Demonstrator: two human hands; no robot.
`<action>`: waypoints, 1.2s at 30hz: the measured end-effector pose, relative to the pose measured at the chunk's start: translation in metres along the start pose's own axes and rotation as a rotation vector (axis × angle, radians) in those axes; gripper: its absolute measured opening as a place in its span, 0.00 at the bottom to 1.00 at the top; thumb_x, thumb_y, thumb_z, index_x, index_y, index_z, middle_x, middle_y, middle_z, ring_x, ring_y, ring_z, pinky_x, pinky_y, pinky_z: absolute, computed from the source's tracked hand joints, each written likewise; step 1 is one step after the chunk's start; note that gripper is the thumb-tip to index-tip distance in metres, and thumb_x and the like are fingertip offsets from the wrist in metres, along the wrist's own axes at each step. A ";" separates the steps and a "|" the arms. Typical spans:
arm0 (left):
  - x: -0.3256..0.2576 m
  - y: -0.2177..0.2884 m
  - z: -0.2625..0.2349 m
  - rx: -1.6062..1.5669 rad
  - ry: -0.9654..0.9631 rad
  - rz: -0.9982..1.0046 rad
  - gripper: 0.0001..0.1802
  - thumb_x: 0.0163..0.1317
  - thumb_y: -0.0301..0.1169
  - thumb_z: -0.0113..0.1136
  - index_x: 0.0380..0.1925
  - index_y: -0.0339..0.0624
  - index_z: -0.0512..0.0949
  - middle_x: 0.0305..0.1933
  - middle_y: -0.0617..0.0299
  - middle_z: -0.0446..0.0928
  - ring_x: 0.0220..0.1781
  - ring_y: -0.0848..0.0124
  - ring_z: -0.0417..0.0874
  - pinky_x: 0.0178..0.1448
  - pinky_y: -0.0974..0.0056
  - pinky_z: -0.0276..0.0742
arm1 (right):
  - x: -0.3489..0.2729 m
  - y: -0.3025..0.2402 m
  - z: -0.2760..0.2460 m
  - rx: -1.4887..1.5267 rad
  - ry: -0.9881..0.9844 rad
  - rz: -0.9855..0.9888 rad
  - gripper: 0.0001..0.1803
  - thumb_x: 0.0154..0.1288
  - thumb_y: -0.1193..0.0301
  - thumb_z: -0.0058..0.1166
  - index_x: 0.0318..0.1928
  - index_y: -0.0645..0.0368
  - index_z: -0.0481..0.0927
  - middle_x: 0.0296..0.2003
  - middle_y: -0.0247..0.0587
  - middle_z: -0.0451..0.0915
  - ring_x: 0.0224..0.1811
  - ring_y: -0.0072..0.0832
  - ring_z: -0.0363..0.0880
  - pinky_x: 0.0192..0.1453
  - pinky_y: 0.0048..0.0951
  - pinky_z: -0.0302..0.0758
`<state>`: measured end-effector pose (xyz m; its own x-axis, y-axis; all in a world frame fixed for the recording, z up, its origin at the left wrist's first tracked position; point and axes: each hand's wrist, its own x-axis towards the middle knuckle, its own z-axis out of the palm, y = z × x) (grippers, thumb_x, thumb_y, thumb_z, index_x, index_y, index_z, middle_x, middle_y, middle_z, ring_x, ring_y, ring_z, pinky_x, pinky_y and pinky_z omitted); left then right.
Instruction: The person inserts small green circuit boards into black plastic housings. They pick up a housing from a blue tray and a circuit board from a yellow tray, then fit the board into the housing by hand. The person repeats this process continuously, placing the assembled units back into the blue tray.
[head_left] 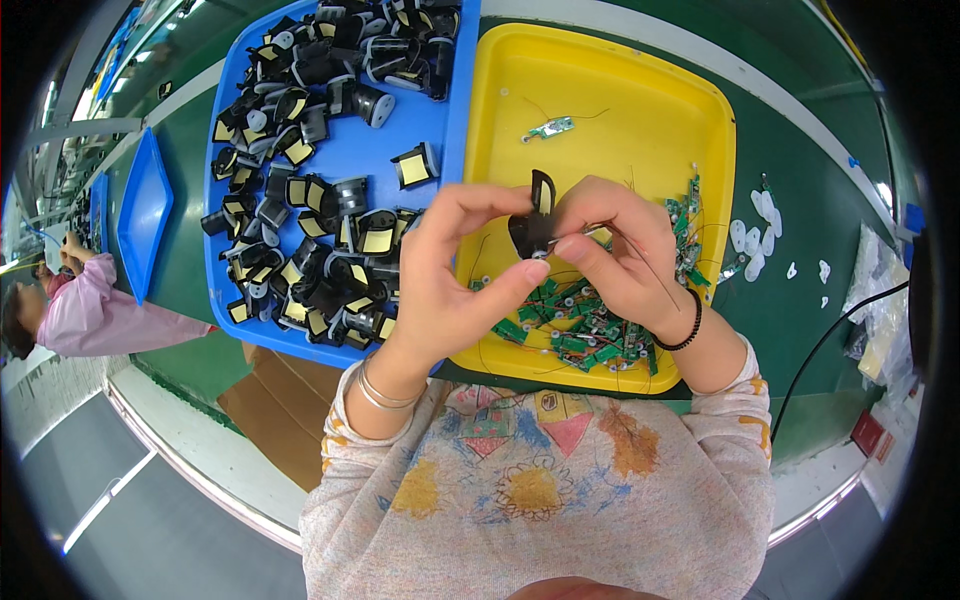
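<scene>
Over the yellow tray (640, 105), my left hand (440, 275) pinches a black plastic housing (528, 234) with a curved upright flap, between thumb and fingers. My right hand (625, 255) is closed close against the housing's right side, its thumb and forefinger on a thin dark wire (648, 266) that trails down across the hand. Whatever the wire joins is hidden by the fingers. Below both hands lies a pile of small green circuit boards (590, 335) with fine wires. One separate circuit board (549, 129) rests farther back in the tray.
A blue tray (375, 150) on the left holds many black housings with pale yellow pads. White oval pieces (753, 240) lie on the green table to the right, near clear plastic bags (880, 310) and a black cable (825, 335). Another person (90, 305) sits far left beside an empty-looking blue tray (146, 215).
</scene>
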<state>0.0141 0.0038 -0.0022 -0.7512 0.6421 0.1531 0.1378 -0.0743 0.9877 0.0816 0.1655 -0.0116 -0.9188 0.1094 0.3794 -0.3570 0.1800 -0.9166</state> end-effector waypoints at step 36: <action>0.004 -0.004 -0.011 0.230 0.003 0.129 0.27 0.43 0.20 0.65 0.46 0.34 0.68 0.44 0.55 0.73 0.46 0.72 0.74 0.43 0.72 0.72 | 0.003 0.001 -0.004 0.211 -0.079 0.215 0.06 0.54 0.78 0.56 0.33 0.65 0.75 0.27 0.35 0.76 0.25 0.18 0.75 0.28 0.17 0.72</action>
<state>0.0040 -0.0017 -0.0057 -0.7197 0.6362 0.2781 0.3756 0.0199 0.9266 0.0787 0.1705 -0.0110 -0.9844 0.0448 0.1701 -0.1721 -0.0464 -0.9840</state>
